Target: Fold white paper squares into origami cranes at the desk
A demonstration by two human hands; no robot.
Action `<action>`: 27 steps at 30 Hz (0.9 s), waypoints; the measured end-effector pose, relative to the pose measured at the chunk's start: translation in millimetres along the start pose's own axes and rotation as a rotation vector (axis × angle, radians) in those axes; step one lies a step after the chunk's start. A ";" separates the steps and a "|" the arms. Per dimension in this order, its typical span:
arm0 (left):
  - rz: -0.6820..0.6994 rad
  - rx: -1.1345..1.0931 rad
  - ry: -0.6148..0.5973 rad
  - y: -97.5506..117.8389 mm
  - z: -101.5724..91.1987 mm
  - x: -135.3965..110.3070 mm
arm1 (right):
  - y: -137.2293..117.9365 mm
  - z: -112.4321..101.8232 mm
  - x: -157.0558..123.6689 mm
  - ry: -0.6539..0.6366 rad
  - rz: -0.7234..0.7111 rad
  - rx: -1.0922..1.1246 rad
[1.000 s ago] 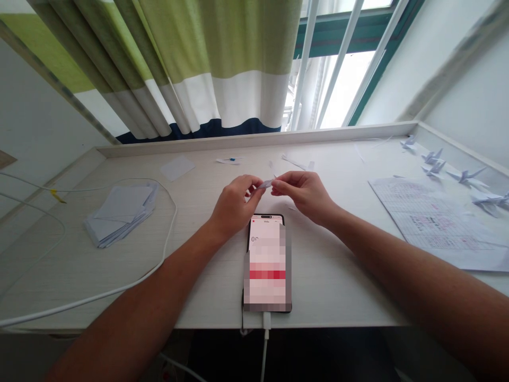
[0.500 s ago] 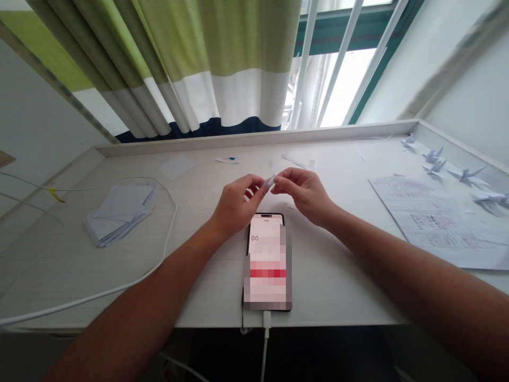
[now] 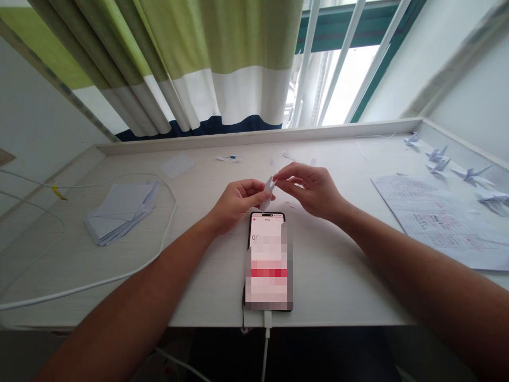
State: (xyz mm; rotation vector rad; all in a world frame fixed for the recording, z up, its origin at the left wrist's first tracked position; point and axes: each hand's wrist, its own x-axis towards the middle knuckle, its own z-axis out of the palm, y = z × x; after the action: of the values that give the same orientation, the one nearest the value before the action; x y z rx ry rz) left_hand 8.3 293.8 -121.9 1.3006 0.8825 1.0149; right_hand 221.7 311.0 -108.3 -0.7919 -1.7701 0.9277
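Observation:
A small folded piece of white paper (image 3: 268,194) is held up just beyond the top of the phone (image 3: 267,265). My left hand (image 3: 243,201) pinches it between thumb and fingers from the left. From the right, my right hand (image 3: 308,183) has thumb and forefinger closed on the paper's upper tip. The phone lies flat below both hands with a cable plugged into its lower end; most of its screen is blurred out.
A stack of white paper (image 3: 123,212) lies on the left, inside a loop of white cable (image 3: 172,233). Several folded paper cranes (image 3: 471,174) stand along the right edge, beside a written sheet (image 3: 433,223). Paper scraps (image 3: 228,158) lie toward the back of the desk.
The folded paper has turned more upright and shows a wider face. My left hand has dropped slightly, and my right hand has shifted a little up and to the right, still at the tip.

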 end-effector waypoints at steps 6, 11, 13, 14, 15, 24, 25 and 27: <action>-0.166 -0.159 -0.115 7.7 -7.6 -1.9 | -5.6 -2.3 0.9 -0.069 0.010 0.021; -0.216 -0.247 -0.175 10.2 -8.8 -3.6 | -6.1 -0.9 1.2 -0.087 0.074 0.107; -0.220 -0.260 -0.187 10.2 -8.8 -4.0 | -5.6 -0.6 1.3 -0.102 0.111 0.159; -0.223 -0.262 -0.193 10.0 -8.9 -4.1 | -5.5 -0.5 1.4 -0.109 0.126 0.183; -0.224 -0.261 -0.199 9.8 -9.1 -4.1 | -5.6 -0.3 1.5 -0.115 0.139 0.203; -0.186 -0.233 -0.157 4.6 -9.9 -1.4 | -8.5 1.4 3.6 -0.061 0.268 0.176; -0.185 -0.230 -0.144 3.6 -9.4 -1.1 | -8.0 1.1 3.8 -0.057 0.282 0.204; -0.185 -0.213 -0.101 1.7 -8.1 -0.2 | -6.9 0.7 3.7 -0.059 0.315 0.238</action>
State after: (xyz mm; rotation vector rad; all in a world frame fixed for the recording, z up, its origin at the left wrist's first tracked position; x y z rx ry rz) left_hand 0.5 296.3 -121.0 1.0611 0.7792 0.8650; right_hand 219.1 310.5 -100.9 -0.9097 -1.5720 1.3546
